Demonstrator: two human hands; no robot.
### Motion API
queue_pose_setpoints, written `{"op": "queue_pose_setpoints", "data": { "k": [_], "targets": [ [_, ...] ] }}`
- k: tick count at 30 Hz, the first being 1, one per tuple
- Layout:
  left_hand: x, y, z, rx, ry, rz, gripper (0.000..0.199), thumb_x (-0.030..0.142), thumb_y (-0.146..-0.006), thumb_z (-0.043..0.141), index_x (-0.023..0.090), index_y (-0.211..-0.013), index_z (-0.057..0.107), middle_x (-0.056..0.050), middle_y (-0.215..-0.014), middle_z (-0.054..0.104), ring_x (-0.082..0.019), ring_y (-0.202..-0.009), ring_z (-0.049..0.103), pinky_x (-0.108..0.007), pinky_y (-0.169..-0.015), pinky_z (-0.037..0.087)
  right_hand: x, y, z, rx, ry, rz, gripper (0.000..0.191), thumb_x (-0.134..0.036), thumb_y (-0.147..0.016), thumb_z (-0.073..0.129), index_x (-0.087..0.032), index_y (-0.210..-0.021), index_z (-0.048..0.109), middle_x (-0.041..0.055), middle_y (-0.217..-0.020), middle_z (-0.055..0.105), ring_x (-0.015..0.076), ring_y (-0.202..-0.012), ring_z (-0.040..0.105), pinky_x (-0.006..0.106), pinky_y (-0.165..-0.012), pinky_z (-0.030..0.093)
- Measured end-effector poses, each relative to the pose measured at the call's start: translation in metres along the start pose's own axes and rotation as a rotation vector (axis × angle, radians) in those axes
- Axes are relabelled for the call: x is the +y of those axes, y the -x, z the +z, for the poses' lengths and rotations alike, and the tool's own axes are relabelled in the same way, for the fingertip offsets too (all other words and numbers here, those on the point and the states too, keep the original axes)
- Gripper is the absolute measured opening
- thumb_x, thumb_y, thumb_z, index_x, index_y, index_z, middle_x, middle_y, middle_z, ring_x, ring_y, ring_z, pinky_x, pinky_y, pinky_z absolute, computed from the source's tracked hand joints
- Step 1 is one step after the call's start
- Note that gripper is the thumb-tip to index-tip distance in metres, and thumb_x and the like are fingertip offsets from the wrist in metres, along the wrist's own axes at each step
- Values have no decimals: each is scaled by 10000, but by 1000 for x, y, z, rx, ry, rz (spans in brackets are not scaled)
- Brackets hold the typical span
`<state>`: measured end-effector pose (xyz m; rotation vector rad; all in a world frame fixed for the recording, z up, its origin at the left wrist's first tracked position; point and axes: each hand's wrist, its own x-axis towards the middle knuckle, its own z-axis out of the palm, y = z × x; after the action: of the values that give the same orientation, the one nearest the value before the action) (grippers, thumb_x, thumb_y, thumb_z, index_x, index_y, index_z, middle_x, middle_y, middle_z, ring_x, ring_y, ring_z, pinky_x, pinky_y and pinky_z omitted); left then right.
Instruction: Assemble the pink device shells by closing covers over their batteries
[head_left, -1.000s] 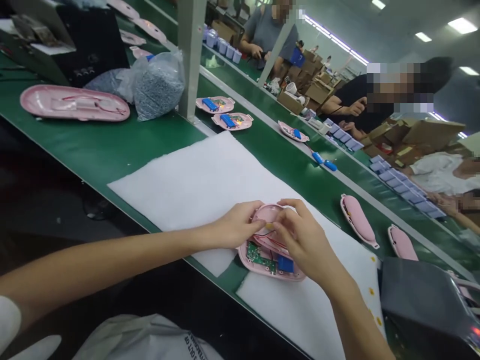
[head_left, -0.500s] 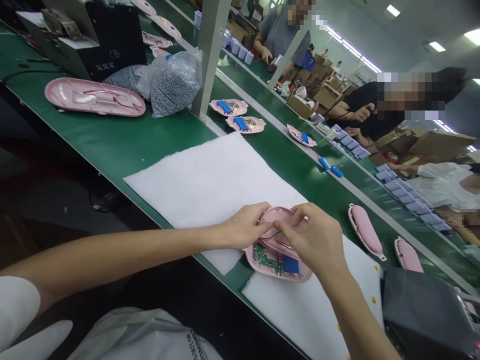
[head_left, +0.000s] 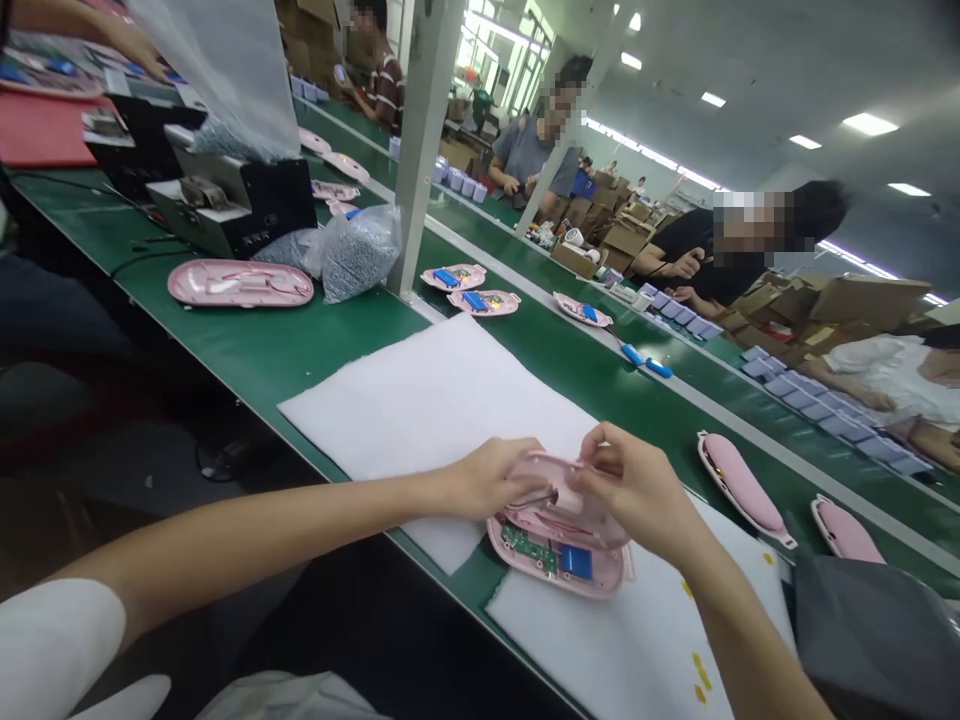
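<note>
Pink plastic shell half (head_left: 559, 498) up off the line, clenched in 2 grips: left hand (head_left: 487, 480) at one end of its long axis, right hand (head_left: 637, 488) at the other, neither clearly nearer. Just below, open pink housing (head_left: 604, 578) with green circuit board (head_left: 529, 548) and blue battery (head_left: 576, 563), across the gap between 2 white foam sheets (head_left: 435, 420) on the green conveyor surface (head_left: 337, 340).
</note>
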<state>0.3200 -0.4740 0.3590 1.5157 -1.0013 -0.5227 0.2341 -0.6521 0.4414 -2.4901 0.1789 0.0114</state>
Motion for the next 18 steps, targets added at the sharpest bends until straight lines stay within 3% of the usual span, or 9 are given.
{"op": "queue_pose_setpoints", "data": {
  "k": [2, 4, 8, 10, 13, 16, 18],
  "targets": [
    [1, 10, -1, -86, -81, 98, 156, 286, -927, 519, 167, -1009, 579, -29, -831, 652, -156, -724, 596, -236, -662, 447, -2, 20, 2, -4, 56, -94, 101, -285, -834, 518, -218, -900, 556, 27, -800, 685, 175, -693, 643, 275, -609, 490],
    [4, 16, -4, -206, -183, 207, 181, 203, -917, 492, 188, -1071, 585, -39, -860, 666, -166, -719, 607, -244, -664, 449, -5, 41, 7, -54, 162, -191, 291, -294, -850, 542, -244, -1134, 584, 60, -1006, 700, 200, -854, 678, 299, -696, 542],
    [24, 5, -23, -454, -362, 377, 288, 158, -877, 502, 209, -1144, 599, -98, -1047, 666, -234, -918, 623, -302, -808, 486, -9, 61, 14, -112, 357, -224, 968, -366, -665, 779, -220, -1510, 331, 144, -1392, 532, 316, -1245, 549, 420, -932, 543],
    [38, -7, -36, -540, -439, 416, 309, 128, -837, 518, 180, -1125, 617, -145, -1130, 642, -282, -1094, 578, -363, -965, 453, -4, 61, 14, -144, 366, -219, 1099, -381, -642, 808, -220, -1557, 220, 153, -1486, 427, 325, -1321, 481, 428, -977, 525],
    [55, -21, -54, -640, -525, 423, 420, 92, -706, 594, 161, -1116, 654, -180, -1204, 621, -348, -1175, 537, -452, -1051, 399, 12, 63, 25, -126, 423, -299, 975, -309, -727, 759, -301, -1551, 239, 106, -1507, 405, 311, -1312, 496, 406, -970, 534],
    [55, -40, -76, -758, -478, 279, 424, 101, -643, 634, 220, -1044, 696, -108, -1331, 575, -336, -1208, 534, -431, -1042, 416, 33, 63, 55, 81, 610, -397, 758, -232, -807, 693, -354, -1489, 385, 100, -1438, 493, 331, -1284, 520, 443, -976, 525],
    [47, -69, -96, -694, -513, 177, 333, 101, -698, 578, 221, -983, 705, -71, -1319, 586, -283, -1199, 549, -380, -1039, 412, 46, 58, 77, 200, 737, -412, 702, -261, -822, 700, -363, -1461, 428, 130, -1391, 536, 363, -1275, 519, 490, -957, 528]
  ]
}}
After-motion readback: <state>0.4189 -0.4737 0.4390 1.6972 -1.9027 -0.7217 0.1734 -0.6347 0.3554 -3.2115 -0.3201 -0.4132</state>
